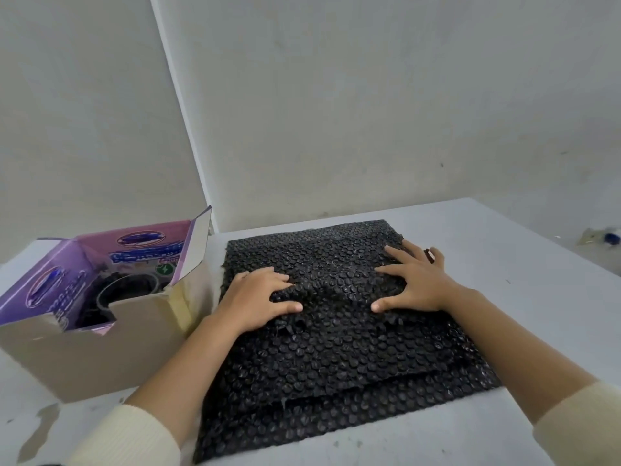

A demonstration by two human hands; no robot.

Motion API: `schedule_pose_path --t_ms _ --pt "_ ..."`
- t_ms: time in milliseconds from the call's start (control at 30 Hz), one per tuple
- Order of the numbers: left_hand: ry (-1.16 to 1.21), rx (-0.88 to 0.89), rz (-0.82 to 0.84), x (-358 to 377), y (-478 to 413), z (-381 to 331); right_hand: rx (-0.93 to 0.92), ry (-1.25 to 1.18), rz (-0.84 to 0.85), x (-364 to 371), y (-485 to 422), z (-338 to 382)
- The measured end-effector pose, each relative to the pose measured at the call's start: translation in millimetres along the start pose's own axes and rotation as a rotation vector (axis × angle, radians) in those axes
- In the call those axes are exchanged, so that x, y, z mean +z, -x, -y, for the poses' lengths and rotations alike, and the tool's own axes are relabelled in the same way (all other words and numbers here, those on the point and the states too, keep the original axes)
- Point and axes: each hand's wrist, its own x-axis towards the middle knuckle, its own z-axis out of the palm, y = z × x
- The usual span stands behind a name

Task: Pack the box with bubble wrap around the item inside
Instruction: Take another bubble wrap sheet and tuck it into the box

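**A:** Largest entry?

**B:** Table (524,264). Pale grey top, pushed into a corner between two plain walls.

**A:** Next?

**B:** Bubble wrap (336,351). Black, several sheets stacked flat with their edges stepped. The stack runs down the middle of the table from near the far edge to the near edge.

**A:** Then the box?

**B:** Box (100,348). Plain cardboard outside, purple print on the inner faces, top flaps standing open. It sits at the table's left edge, just beside the stack's left side.

**A:** The hands?

**B:** Left hand (258,297): palm down on the top sheet at its left edge, fingers slightly bent, thumb stretched out, clasping nothing. Right hand (416,284): palm down on the same sheet towards its right, fingers spread and pressing flat. The two hands are well apart. Both arms have cream sleeves pushed up.

**A:** The item?

**B:** Item (127,290). Dark with a round rim, inside the box. It is partly hidden by the front wall, so its kind cannot be told.

**A:** Smallest?

**B:** Small blue object (611,237), blurred, at the table's right edge.
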Motion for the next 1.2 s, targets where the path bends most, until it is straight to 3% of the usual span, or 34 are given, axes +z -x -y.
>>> schedule_pose_path --t_ms 233,400,567,933,1200 --pt "0.11 -0.02 -0.096 -30 1 -17 0.03 -0.014 -0.236 -13 0 4" --pt "0.311 0.056 -0.205 -73 15 -39 -0.006 -0.408 -0.4 -58 16 6" --pt "0.38 0.173 -0.314 -126 36 -47 -0.096 -0.586 -0.483 -108 27 20" --pt "0.339 -0.032 -0.624 -209 108 57 -0.414 -0.684 -0.486 -179 -8 165" --pt "0.409 -0.113 -0.719 -203 163 143 -0.529 -0.762 -0.382 -142 -48 298"
